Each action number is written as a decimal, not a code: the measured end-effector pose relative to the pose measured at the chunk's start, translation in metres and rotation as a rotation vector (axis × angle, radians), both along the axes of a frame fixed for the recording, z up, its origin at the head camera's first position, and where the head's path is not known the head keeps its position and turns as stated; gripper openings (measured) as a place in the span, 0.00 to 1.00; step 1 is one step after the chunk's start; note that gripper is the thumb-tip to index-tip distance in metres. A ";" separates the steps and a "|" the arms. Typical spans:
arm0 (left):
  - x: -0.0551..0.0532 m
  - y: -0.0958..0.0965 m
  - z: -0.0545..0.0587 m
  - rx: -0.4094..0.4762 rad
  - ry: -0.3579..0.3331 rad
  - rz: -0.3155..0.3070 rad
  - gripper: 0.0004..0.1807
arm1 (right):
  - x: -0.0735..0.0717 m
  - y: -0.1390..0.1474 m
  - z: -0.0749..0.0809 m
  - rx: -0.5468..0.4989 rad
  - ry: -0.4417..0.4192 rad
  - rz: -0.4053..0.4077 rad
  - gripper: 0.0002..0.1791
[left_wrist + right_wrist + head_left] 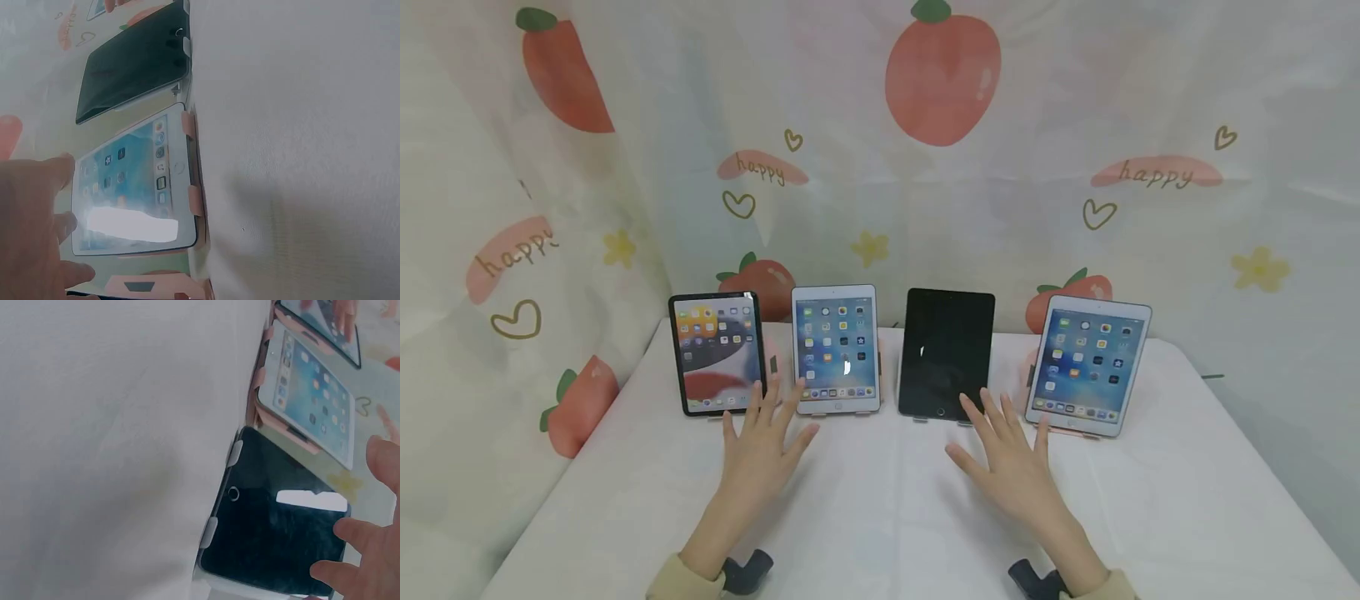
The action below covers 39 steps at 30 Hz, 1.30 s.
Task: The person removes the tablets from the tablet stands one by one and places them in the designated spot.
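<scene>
Both hands hover over the white table with fingers spread, holding nothing. My left hand (760,454) is in front of the gap between a black-framed tablet (718,354) with a lit home screen and a white tablet (837,348) with a blue home screen. Nearest to my right hand (1011,467) stands a black tablet (946,354) whose screen is dark. Farther right leans another white tablet (1088,365), also lit with app icons. In the head view some fingertips overlap the tablets' lower edges; whether they touch cannot be told.
Each tablet rests tilted back on a stand; pink clips (195,200) hold the white one's lower edge. Behind hangs a pale cloth (827,75) printed with fruit and hearts. A white cloth covers the table (880,517). Dark wrist mounts (748,573) sit at both wrists.
</scene>
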State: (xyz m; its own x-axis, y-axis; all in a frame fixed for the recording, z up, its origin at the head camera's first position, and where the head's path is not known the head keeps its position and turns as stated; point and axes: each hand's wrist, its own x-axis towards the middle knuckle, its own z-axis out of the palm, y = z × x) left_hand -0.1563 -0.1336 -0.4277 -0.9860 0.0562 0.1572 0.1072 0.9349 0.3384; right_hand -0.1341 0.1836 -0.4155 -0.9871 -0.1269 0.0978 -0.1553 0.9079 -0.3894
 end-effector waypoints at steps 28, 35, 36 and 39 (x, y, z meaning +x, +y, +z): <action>-0.005 -0.033 -0.003 0.078 0.076 0.066 0.34 | -0.021 -0.059 -0.001 -0.158 0.039 0.105 0.39; -0.008 -0.041 -0.003 0.088 0.147 0.092 0.33 | -0.030 -0.077 0.001 -0.271 0.040 0.167 0.37; -0.008 -0.043 -0.003 0.090 0.150 0.095 0.33 | -0.032 -0.080 0.001 -0.287 0.037 0.175 0.37; -0.010 -0.046 -0.002 0.105 0.162 0.098 0.32 | -0.038 -0.088 0.003 -0.330 0.037 0.197 0.36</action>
